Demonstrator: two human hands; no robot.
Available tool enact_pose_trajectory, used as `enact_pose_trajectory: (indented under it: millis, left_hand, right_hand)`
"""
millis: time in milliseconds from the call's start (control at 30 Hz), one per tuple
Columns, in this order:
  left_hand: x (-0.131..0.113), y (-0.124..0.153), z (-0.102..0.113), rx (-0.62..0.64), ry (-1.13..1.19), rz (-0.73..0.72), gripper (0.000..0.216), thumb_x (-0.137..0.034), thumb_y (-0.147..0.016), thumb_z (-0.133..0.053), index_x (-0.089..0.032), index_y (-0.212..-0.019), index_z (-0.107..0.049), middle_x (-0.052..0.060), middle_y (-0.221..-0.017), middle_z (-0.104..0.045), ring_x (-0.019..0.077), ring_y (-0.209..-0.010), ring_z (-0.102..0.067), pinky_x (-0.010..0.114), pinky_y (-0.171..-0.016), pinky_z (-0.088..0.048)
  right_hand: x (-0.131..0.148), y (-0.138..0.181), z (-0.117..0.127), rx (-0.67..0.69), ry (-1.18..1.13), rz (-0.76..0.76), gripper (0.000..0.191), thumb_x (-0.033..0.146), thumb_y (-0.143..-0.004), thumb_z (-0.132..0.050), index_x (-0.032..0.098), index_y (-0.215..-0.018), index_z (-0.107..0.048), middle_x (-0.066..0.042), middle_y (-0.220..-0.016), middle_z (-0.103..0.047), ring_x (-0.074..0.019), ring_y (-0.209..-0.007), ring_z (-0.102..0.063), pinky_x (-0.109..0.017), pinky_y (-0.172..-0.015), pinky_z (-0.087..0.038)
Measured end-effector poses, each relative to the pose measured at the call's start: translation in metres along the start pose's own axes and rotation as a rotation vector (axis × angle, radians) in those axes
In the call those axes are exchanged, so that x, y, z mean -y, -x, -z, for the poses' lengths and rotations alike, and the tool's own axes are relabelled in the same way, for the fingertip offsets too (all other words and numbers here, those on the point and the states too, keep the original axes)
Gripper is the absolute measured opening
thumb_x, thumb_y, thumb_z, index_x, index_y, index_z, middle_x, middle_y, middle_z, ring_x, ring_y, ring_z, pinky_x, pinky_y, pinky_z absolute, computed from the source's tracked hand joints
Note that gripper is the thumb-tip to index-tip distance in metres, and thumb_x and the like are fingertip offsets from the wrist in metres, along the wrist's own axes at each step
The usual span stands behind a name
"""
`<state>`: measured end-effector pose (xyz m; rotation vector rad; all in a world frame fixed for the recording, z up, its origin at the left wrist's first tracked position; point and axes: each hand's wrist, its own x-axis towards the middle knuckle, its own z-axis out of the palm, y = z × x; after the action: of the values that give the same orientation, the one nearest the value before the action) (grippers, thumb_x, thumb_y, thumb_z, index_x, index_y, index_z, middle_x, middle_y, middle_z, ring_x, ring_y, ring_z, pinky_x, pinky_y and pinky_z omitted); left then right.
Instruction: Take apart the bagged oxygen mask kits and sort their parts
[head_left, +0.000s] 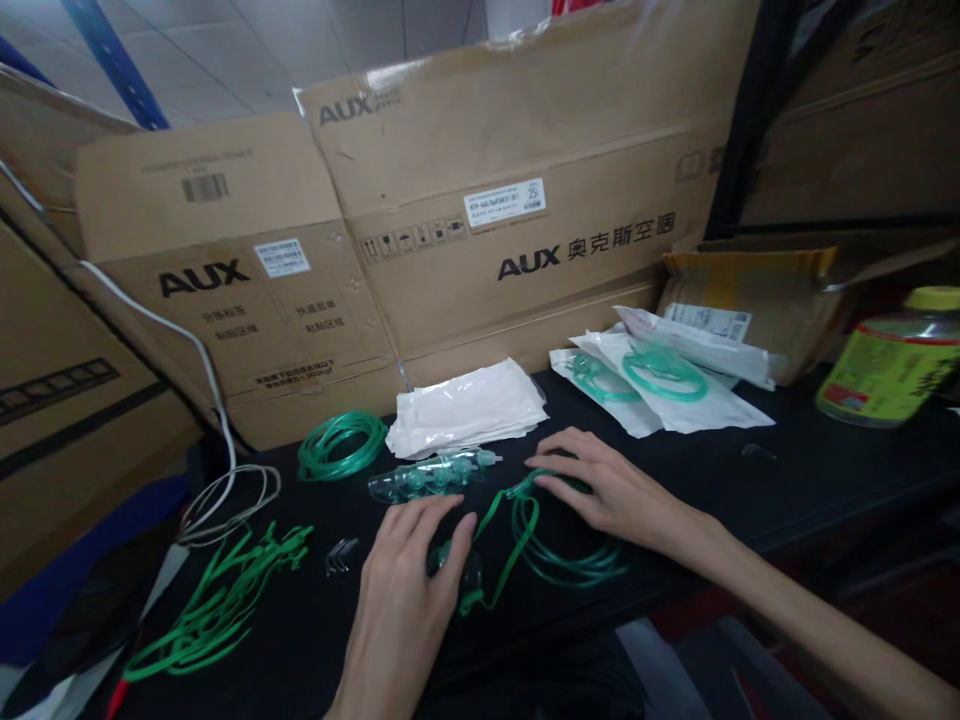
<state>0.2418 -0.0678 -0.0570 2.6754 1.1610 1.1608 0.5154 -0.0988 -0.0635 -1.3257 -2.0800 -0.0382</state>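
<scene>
At the near edge, the left hand [409, 570] curls over a clear mask [470, 575], thumb bent over it and fingers spread from the thumb; the hand hides most of the mask, and whether it grips or merely rests there I cannot tell. What shows of the mask is see-through, faintly green and hard to make out against the black table [712, 480]. A flat, bright green strap [525, 545] loops up from its lower edge, knotted or bunched at the bottom.

To the right lies a loose coil of translucent green tubing [581, 572], partly under the right hand [592, 485]. That hand has thumb and fingertips about the tubing's upper end, near the strap; the fingers cover the spot, so I cannot tell if it is pinched.

Left of the hands are a tangle of green straps [225, 600] and a few small, blurred clips [343, 556]. Just beyond the left hand lie more clear masks [431, 475], nested in a row, their outlines merging. Behind them sit another coil [343, 445] and a stack of white bags [469, 408]; farther right, filled bags [664, 375] show green tubing inside. A bottle [892, 360] is cut off by the right edge. Cartons [555, 150] stand behind.
</scene>
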Motion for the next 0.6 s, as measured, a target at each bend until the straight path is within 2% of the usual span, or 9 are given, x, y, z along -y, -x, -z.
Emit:
enact_pose_trajectory:
  millis: [100,233,333,467,600]
  left_hand:
    - [-0.01,-0.009,-0.001,0.075,0.036,-0.038,0.02,-0.033,-0.1,-0.056,-0.024,-0.113,-0.069,0.004,-0.107,-0.074,0.0219,-0.098,-0.069,0.037,-0.089,-0.058]
    - [-0.025,-0.025,-0.017,0.198,0.057,-0.092,0.022,-0.029,-0.1,-0.055,-0.023,-0.118,-0.067,0.006,-0.111,-0.072,0.0227,-0.102,-0.069,0.037,-0.091,-0.057]
    - [-0.036,-0.042,-0.032,0.267,0.001,-0.098,0.027,-0.026,-0.097,-0.057,-0.02,-0.122,-0.066,0.009,-0.115,-0.07,0.0268,-0.109,-0.066,0.041,-0.096,-0.055]
    - [-0.049,-0.067,-0.045,0.479,-0.077,-0.119,0.034,-0.02,-0.094,-0.057,-0.017,-0.127,-0.065,0.012,-0.119,-0.068,0.0289,-0.118,-0.062,0.042,-0.105,-0.048]
    - [-0.053,-0.089,-0.055,0.636,-0.116,-0.153,0.035,-0.017,-0.091,-0.056,-0.012,-0.124,-0.066,0.016,-0.122,-0.069,0.0299,-0.121,-0.06,0.041,-0.109,-0.044]
  right_hand:
    - [-0.006,0.001,0.012,-0.025,0.032,-0.19,0.025,0.031,-0.102,-0.054,0.018,-0.114,-0.072,-0.011,-0.112,-0.066,-0.0246,-0.105,-0.064,-0.039,-0.096,-0.051]
    - [-0.01,0.003,0.014,0.148,0.123,-0.311,0.032,0.037,-0.099,-0.057,0.016,-0.121,-0.066,-0.013,-0.115,-0.062,-0.0261,-0.107,-0.064,-0.038,-0.096,-0.052]
    - [-0.015,0.001,0.002,0.223,0.148,-0.313,0.032,0.027,-0.092,-0.064,0.015,-0.122,-0.065,-0.017,-0.123,-0.061,-0.0294,-0.116,-0.063,-0.039,-0.099,-0.05]
    - [-0.023,-0.007,-0.016,0.227,0.145,-0.272,0.033,0.015,-0.085,-0.064,0.014,-0.118,-0.066,-0.019,-0.127,-0.063,-0.0327,-0.121,-0.06,-0.045,-0.102,-0.047]
    - [-0.024,-0.011,-0.016,0.215,0.119,-0.208,0.04,0.008,-0.082,-0.062,0.012,-0.122,-0.062,-0.02,-0.125,-0.065,-0.0341,-0.119,-0.061,-0.049,-0.101,-0.046]
